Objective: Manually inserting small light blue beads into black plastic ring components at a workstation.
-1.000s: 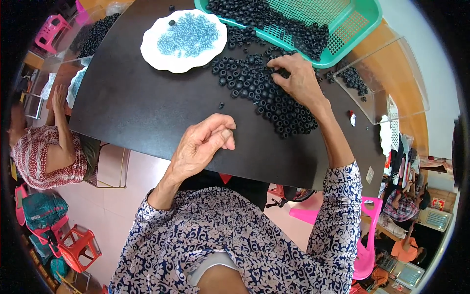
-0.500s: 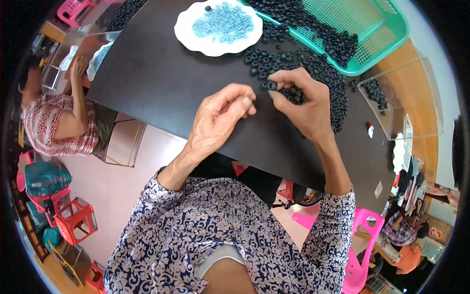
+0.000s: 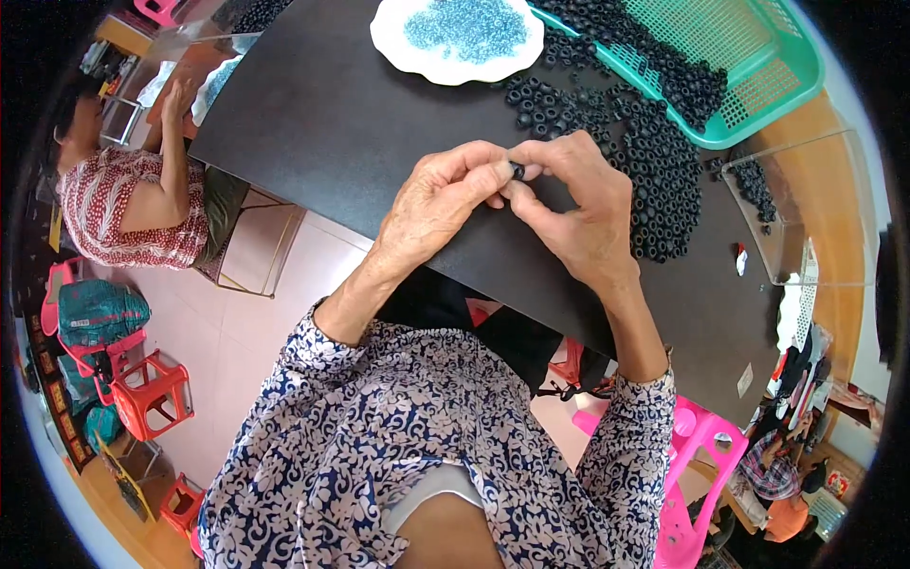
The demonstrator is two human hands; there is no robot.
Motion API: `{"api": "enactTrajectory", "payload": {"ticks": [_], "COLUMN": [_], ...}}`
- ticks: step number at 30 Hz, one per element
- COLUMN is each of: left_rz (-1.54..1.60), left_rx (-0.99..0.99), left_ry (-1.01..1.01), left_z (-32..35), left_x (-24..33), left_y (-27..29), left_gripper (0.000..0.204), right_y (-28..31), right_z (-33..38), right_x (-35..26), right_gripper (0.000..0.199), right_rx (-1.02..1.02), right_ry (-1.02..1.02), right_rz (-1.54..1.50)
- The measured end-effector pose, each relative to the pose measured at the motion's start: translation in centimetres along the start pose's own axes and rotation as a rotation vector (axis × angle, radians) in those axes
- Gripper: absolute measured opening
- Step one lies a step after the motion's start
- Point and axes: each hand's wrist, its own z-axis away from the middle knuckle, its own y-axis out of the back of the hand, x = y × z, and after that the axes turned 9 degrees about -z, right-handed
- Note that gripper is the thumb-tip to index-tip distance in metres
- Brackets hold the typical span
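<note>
My two hands meet above the dark table (image 3: 313, 114). Between the finger and thumb of my right hand (image 3: 592, 209) is a small black ring-shaped part (image 3: 517, 171). The fingertips of my left hand (image 3: 427, 204) are pinched together right against it; whatever they hold is hidden. Just beyond and to the right spreads a pile of similar black parts (image 3: 661, 180). A white scalloped plate (image 3: 393, 52) lies farther off, carrying many tiny translucent blue pieces (image 3: 464, 28).
A green plastic basket (image 3: 791, 90) with more black parts stands far right. Beside it is a clear box (image 3: 825, 280). To the left sits another person in a red patterned top (image 3: 133, 213) at the table. Pink chair (image 3: 697, 465) and red stools (image 3: 152, 394) stand on the floor.
My right hand has brought the black part away from the pile to my left fingertips. The hands now touch. The view has shifted slightly, moving the plate and basket up and right.
</note>
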Motion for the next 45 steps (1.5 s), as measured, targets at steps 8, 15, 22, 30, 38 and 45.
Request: {"api": "enactTrajectory", "payload": {"ticks": [8,15,22,30,38,45], "left_rz": [0.349,0.119,0.153,0.098,-0.05,-0.042], "left_rx": [-0.125,-0.011,-0.035,-0.069,-0.073,-0.096], "left_ry": [0.077,0.038,-0.015,0.118,0.07,0.13], "left_z": [-0.4,0.2,1.7,1.6,1.4,1.4], "left_x": [-1.1,-0.7,-1.7,-0.9,0.1,0.2], "left_y": [0.2,-0.1,0.9,0.5,1.2,1.1], "left_gripper": [0.027,0.02,0.016,0.016,0.01,0.012], "right_y": [0.0,0.3,1.3,-2.1,3.2,5.7], "right_z": [0.6,0.5,-4.4,-12.8,-12.3,-9.4], "right_x": [0.8,0.7,0.7,8.1,10.0,8.8], "right_gripper": [0.032,0.034,0.021,0.015,0.019,0.016], "right_rx": [0.015,-0.057,-0.235,-0.263,-0.066,-0.116], "right_ry": [-0.105,0.009,-0.127,0.173,-0.236,-0.374], "right_rz": [-0.298,-0.126,-0.216,0.298,0.238,0.183]}}
